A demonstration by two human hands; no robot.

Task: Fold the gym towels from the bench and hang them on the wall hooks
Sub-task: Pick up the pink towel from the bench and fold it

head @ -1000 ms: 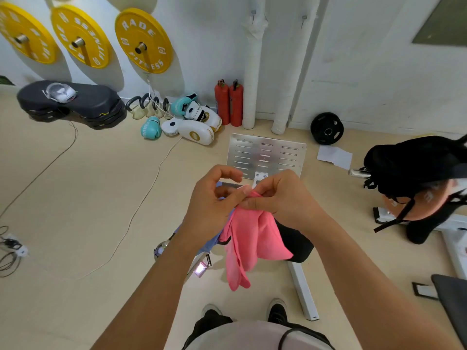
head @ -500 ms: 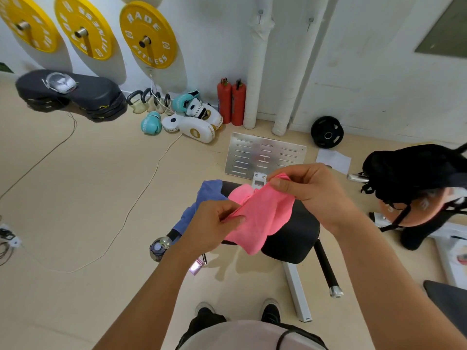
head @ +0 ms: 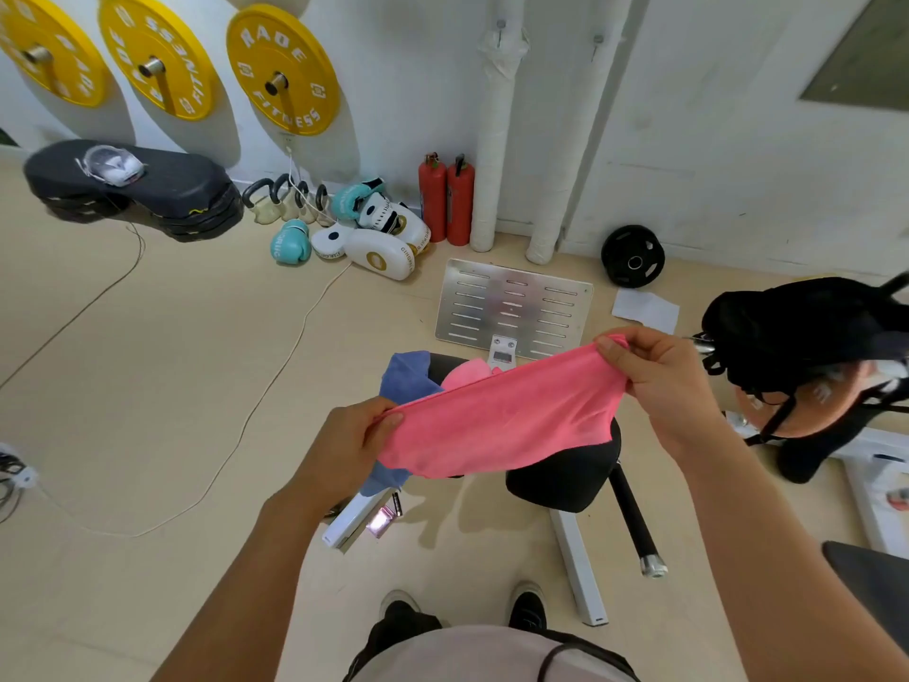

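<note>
A pink towel [head: 506, 415] is stretched out flat between both my hands above the black bench [head: 565, 479]. My left hand [head: 344, 445] pinches its near-left corner and my right hand [head: 659, 376] grips its far-right corner. Under it on the bench lie a blue towel [head: 406, 379], draped over the bench's left side, and a second pink towel [head: 469, 374], mostly hidden. No wall hooks show in this view.
A perforated metal plate [head: 514, 305] lies on the floor beyond the bench. Red fire extinguishers [head: 445, 199], boxing gloves [head: 374, 233] and kettlebells [head: 285, 201] line the wall. A black bag [head: 797, 332] sits on equipment at right. A cable [head: 275, 381] crosses the floor at left.
My hands have moved apart, spreading the bunched, hanging pink towel into a wide flat sheet. The view has tilted so more of the bench shows.
</note>
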